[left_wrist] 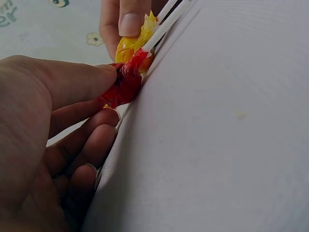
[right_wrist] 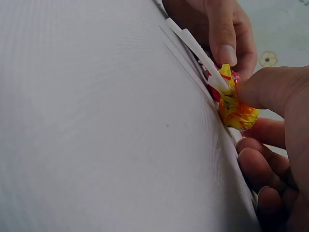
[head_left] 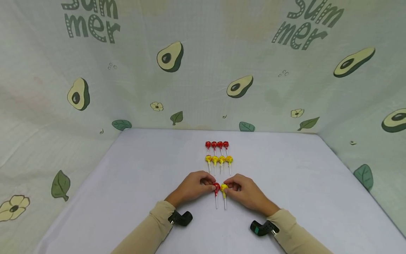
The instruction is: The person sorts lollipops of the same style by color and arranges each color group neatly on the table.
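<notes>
In the head view my left hand (head_left: 196, 186) pinches the wrapped head of a red lollipop (head_left: 216, 188) between thumb and fingers. Just right of it, my right hand (head_left: 245, 191) pinches a yellow lollipop (head_left: 224, 188) the same way. Both lollipops lie side by side at the table, white sticks pointing toward me. The left wrist view shows the thumb on the red wrapper (left_wrist: 124, 87), with the yellow one behind. From the right wrist, the yellow wrapper (right_wrist: 237, 108) sits under the thumb and the red one is mostly hidden.
Beyond the hands, a row of several red lollipops (head_left: 214, 144) stands behind a row of several yellow lollipops (head_left: 215, 159), sticks toward me. They lie on a white-covered table (head_left: 142, 169). A patterned cloth (head_left: 203, 88) rises behind the table and along its sides.
</notes>
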Motion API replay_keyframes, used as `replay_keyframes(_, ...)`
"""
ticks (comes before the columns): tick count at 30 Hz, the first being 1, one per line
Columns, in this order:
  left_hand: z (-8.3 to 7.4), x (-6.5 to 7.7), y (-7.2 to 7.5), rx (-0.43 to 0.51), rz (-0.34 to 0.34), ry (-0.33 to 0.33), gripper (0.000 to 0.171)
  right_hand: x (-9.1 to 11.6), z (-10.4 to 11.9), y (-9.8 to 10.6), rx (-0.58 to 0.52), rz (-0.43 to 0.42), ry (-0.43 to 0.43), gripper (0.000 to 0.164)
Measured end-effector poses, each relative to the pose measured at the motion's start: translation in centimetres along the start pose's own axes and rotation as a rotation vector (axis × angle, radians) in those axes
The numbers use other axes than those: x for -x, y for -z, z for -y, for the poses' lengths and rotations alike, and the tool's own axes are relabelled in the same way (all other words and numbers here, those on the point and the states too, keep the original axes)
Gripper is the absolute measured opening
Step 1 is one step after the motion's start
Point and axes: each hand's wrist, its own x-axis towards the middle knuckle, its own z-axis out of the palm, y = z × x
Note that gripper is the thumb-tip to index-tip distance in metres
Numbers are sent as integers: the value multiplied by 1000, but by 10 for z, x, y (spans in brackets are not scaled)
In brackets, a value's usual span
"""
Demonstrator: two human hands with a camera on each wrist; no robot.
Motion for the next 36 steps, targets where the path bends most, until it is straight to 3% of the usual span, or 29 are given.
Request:
replay_keyframes(13,0,0,1,-22,-5,-9,15,-2,2,0,44,14,-3,19)
replay_keyframes(28,-3,2,-3,-20,-25,13,14,-1,-5,6,-45,26,-103,18)
replay_keyframes(36,-3,1,-2,-42,-21,0,12,-1,-2,10,-138,-18,-155,22)
